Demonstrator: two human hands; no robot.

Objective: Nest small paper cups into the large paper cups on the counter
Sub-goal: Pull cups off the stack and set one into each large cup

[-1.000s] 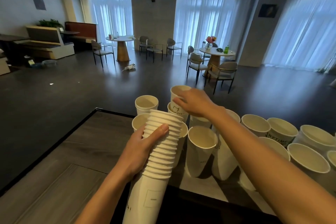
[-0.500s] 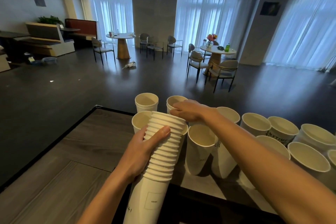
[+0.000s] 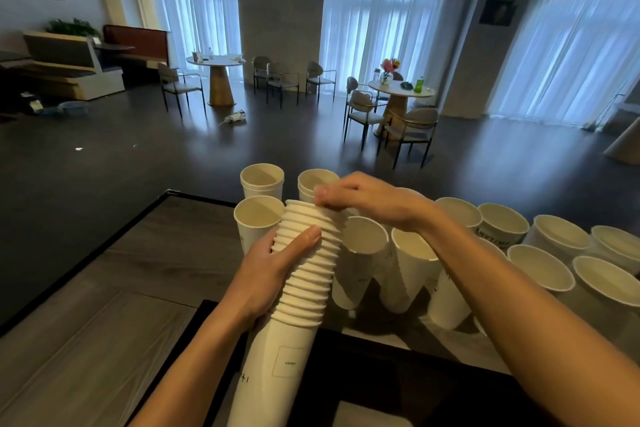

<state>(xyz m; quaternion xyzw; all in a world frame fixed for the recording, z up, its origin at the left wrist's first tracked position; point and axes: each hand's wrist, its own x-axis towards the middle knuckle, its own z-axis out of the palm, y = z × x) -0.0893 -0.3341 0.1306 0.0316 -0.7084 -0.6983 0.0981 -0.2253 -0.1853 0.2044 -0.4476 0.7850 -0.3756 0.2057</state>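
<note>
A: What is held nearest the camera?

B: A tall stack of nested small cups [image 3: 304, 263] is gripped partway up by the left hand [image 3: 273, 270], fingers wrapped round the ribbed rims, thumb laid across the front. The stack is tilted away over the counter [image 3: 114, 288].

A: And the right hand?

B: The right hand [image 3: 370, 199] is set at the stack's top, fingertips pinched on the uppermost rim; whether one cup is already separated cannot be told.

A: How is the paper judged to handle?

B: It is judged light, thin and easily crushed. Nested cups may stick, so two could be lifted at once. Hold is best taken at the rolled rim, where the wall is stiffest, with the stack steadied below.

A: Where are the large cups?

B: Just beyond the hands, tall cups [image 3: 360, 263] are stood close together, touching. Wider cups [image 3: 540, 267] are ranged to the right. Farthest back, two cups [image 3: 262, 180] are seen with what looks like a liner already inside
</note>
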